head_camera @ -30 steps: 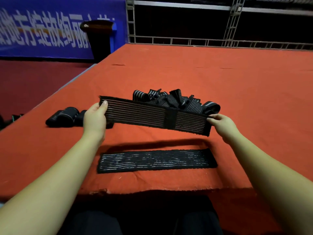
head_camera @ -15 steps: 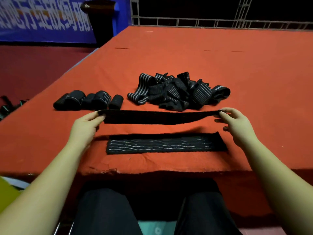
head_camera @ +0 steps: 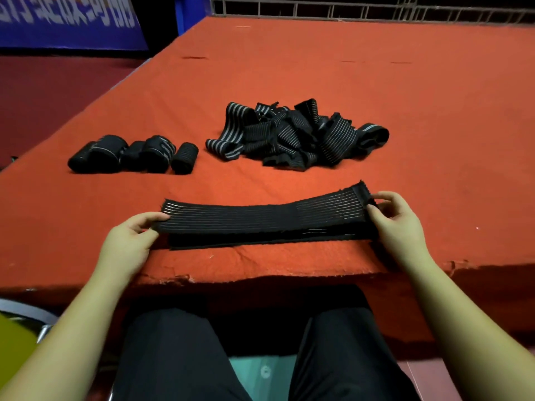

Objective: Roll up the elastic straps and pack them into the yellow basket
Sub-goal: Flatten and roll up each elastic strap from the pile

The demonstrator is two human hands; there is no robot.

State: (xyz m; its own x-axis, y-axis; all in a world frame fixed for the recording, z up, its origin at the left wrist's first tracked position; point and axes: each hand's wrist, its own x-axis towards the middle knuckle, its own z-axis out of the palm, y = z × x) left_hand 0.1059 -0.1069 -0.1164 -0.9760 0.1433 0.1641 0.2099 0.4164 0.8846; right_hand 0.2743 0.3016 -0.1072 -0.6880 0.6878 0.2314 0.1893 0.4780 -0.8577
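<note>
holding a black elastic strap point(head_camera: 260, 217) stretched flat just above a second strap point(head_camera: 260, 241) lying near the front edge of the red table point(head_camera: 376, 82). left hand point(head_camera: 127, 244) pinches its left end, right hand point(head_camera: 396, 224) pinches the right end w/ thumb + fingertips. step looks like laying/stacking before rolling. next: prob set it down aligned, then roll tight from one end. loose pile point(head_camera: 295, 134) waits behind; rolled straps point(head_camera: 136, 153) sit at left. yellow basket point(head_camera: 14, 348) prob the yellow bit at lower left.

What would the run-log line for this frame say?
left hand: pinches strap end | right hand: pinches other end | held strap: over flat strap | rolls: on table
</note>
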